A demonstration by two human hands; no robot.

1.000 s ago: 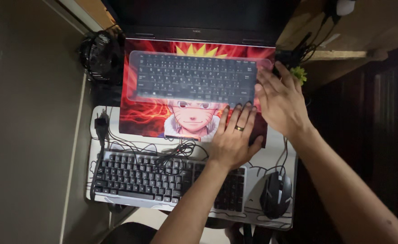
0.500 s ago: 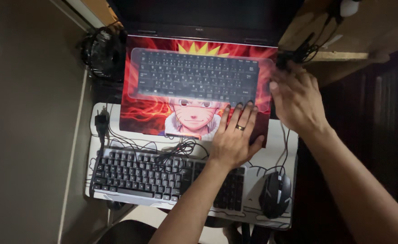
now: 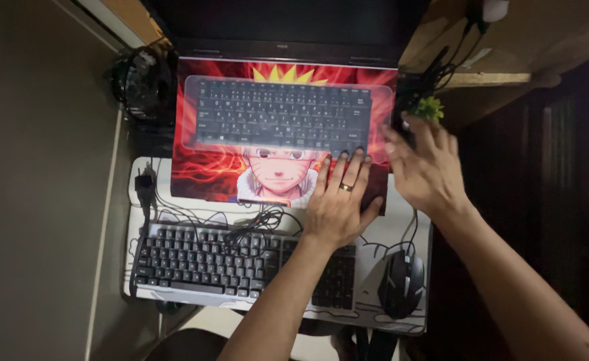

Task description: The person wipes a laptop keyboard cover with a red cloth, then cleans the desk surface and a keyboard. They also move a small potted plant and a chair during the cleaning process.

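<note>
Resting flat on the laptop [image 3: 214, 167], the left hand [image 3: 338, 204] lay palm down on the lower right corner of the red, flame-patterned deck. Its grip was released, the fingers spread and reaching up to the lower edge of the clear keyboard cover [image 3: 281, 113]; a ring [image 3: 345, 188] showed on one finger. The right hand [image 3: 425, 167] was at the laptop's right edge, also open with fingers fanned and holding nothing; whether it touched the casing could not be told. A small green plant [image 3: 430, 108] sat just beyond its fingertips.

By my judgement the hands were steadying or feeling along the machine's right side rather than typing. Any shifting of the laptop would call for care, since loose cables [image 3: 261, 220] ran under its front edge and more wires crowded the right rear corner.

The laptop stood open at the back of a pale desk mat [image 3: 395, 234], with a black external keyboard [image 3: 201, 261] in front of it and a dark mouse [image 3: 401, 284] to the right, both well below the hands. A dark round object [image 3: 137, 83], hard to identify, sat by the laptop's left rear corner. The wooden desk [image 3: 542, 33] showed at upper right, and the room was dim.
</note>
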